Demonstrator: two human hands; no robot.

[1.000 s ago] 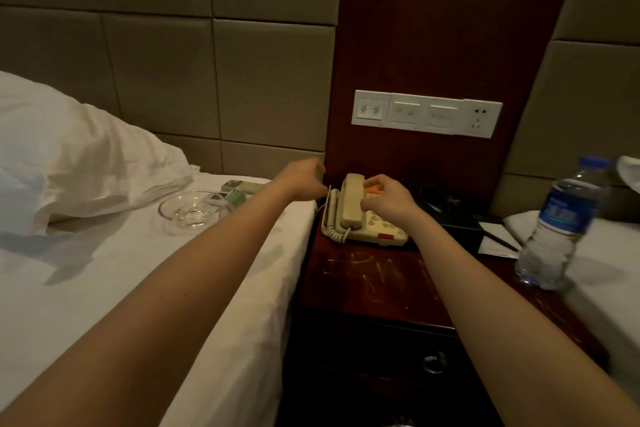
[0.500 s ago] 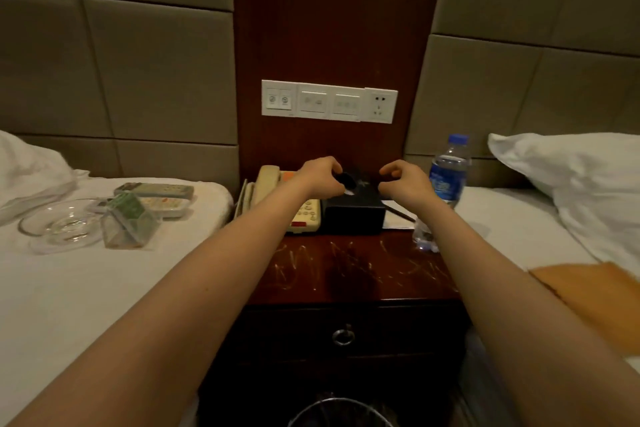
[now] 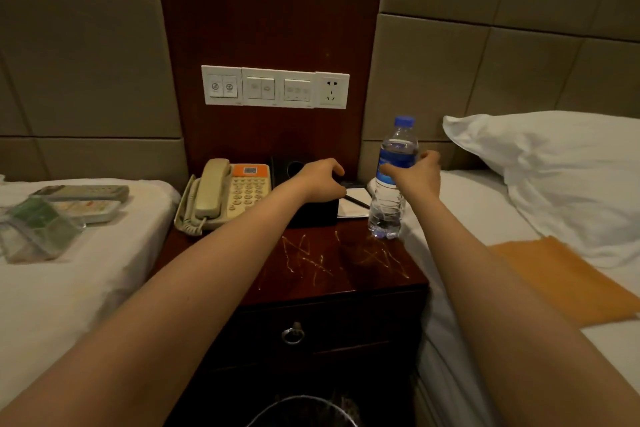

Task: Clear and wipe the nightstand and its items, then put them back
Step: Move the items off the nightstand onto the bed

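- Clearing is partly done, I judge: 2 remotes [image 3: 83, 192] and a clear plastic holder [image 3: 38, 232] lie on the left bed [image 3: 69, 305], off the table [image 3: 374, 284].
- On the table there are a phone [image 3: 228, 194] at the back left, a black box [image 3: 318, 217] beside it, a notepad [image 3: 355, 206] with a pen [image 3: 358, 201] across it, and a bottle [image 3: 387, 211] at the right edge.
- The right hand [image 3: 419, 177] has thumb and fingers wrapped round the bottle at its label. The bottle stands upright with its base on the table or just above it; I cannot tell which.
- The left hand [image 3: 320, 180] sits on the box with fingers curled over its top, gripping it.
- Wiping looks not yet begun: pale streaks [image 3: 304, 253] cross the front of the table, and an orange cloth [image 3: 561, 284] lies flat on the right bed [image 3: 467, 218], untouched.
- Left to do: lift off the 4 remaining things, wipe them and the top, then return everything.
- Room: the table is hemmed in by the 2 beds and the wall panel behind.
- The bottle is at the lip next to the right bed, so a short sideways lift should land it on the mattress, short of the pillow [image 3: 554, 177].
- The phone's coiled cord hangs at the left edge and could snag.
- A bin [image 3: 301, 412] stands below the front edge.
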